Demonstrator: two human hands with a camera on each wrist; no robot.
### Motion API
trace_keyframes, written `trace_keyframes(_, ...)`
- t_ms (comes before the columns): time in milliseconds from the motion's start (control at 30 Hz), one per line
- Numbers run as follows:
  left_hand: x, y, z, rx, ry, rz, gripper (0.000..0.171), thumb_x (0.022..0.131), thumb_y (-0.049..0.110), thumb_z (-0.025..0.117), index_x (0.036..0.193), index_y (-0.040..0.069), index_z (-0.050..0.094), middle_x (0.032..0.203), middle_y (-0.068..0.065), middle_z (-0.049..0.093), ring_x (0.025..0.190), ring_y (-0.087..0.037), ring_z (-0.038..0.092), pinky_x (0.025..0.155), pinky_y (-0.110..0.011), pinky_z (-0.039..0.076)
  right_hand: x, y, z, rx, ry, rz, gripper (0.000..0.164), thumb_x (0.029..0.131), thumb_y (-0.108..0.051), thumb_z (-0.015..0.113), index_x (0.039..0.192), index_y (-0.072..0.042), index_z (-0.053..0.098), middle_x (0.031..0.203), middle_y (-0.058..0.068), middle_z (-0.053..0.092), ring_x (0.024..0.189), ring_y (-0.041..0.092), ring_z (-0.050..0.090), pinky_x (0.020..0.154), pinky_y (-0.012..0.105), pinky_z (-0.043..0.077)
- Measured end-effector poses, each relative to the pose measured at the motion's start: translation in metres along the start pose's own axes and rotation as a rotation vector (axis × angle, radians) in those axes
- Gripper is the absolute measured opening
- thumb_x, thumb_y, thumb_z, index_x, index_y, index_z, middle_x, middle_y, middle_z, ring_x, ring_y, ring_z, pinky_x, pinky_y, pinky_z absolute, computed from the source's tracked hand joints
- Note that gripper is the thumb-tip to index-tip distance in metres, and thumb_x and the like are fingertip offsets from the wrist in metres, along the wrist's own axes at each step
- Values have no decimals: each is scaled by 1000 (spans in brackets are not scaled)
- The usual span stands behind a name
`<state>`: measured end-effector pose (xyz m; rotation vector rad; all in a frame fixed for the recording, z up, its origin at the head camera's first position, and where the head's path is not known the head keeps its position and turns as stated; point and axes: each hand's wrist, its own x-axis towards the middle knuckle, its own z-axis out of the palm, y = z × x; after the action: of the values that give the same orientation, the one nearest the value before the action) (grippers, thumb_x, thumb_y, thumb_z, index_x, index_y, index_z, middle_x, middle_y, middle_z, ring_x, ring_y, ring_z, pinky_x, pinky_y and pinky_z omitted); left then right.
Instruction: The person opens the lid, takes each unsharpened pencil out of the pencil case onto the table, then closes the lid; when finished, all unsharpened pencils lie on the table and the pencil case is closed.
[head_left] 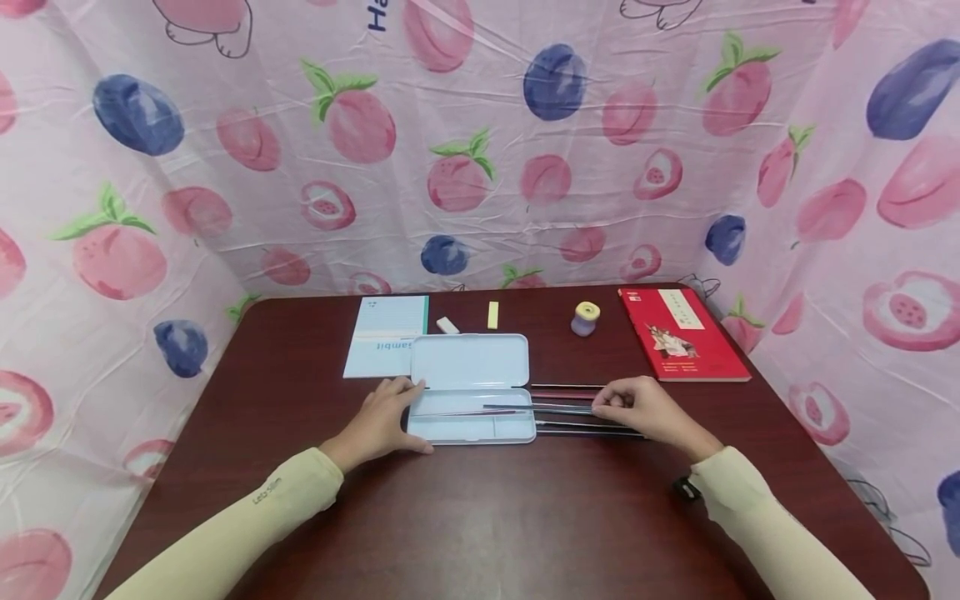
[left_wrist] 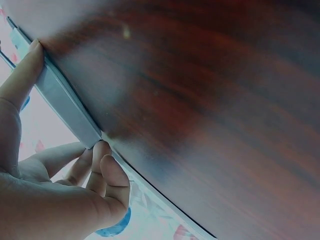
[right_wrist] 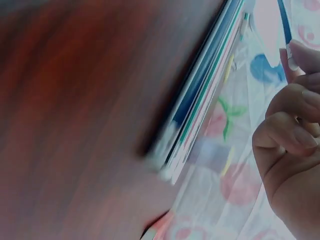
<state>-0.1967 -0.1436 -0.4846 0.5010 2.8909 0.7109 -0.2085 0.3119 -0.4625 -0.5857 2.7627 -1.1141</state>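
A pale blue pencil case (head_left: 470,361) lies unfolded on the table, lid to the back. My left hand (head_left: 381,421) grips its left end, thumb along the front side and fingers by the rear corner; the left wrist view shows the thumb on the case wall (left_wrist: 67,102). My right hand (head_left: 637,408) pinches a dark pencil (right_wrist: 285,25) between thumb and fingers, its far end reaching over the case's tray. Inside the tray lies a slim pencil (head_left: 457,414). Several more pencils (head_left: 581,432) lie right of the case, under and beside the right hand.
Behind the case are a light blue notebook (head_left: 380,350), a white eraser (head_left: 447,325), a yellow strip (head_left: 492,315) and a yellow and purple jar-shaped item (head_left: 585,318). A red book (head_left: 682,337) lies back right. Fruit-printed cloth (head_left: 480,125) hangs around the table (head_left: 480,517).
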Motion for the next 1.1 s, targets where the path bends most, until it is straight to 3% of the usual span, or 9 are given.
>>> trace_keyframes(200,-1,0,0,-4,3,6,112,71,47,99,161,7,46,148,-16,55,129,-31,48,112,-53,43,-26,11,-19,26,-6,49,11,93,-24,84,99,-15,80,72,-1,61,63,7,54,59,24,49)
trace_keyframes(567,-1,1,1,-2,2,-6,112,71,49,99,162,8,46,149,-16,55,128,-30,48,111,-52,45,-61,33,-41,8,-62,57,9,92,-22,85,98,-17,80,73,1,67,67,9,59,66,23,51)
trace_keyframes(767,-1,0,2,-1,-2,-9,112,71,48,99,162,8,46,149,-16,55,129,-31,48,111,-52,45,-65,37,-44,-8,-89,14,10,92,-19,85,100,-14,82,79,-2,74,68,7,58,63,23,50)
trace_keyframes(900,-1,0,2,-6,0,-8,112,71,48,99,162,9,45,149,-15,54,128,-30,48,110,-52,45,-62,39,-43,-54,-89,-25,7,90,-17,86,96,-16,83,74,-9,68,66,2,54,61,22,47)
trace_keyframes(1100,-1,2,0,-9,1,-2,112,71,47,99,162,9,46,149,-15,54,127,-29,47,110,-52,44,-56,40,-39,-126,-125,1,7,89,-17,88,90,-21,82,68,-12,61,61,-1,49,58,22,44)
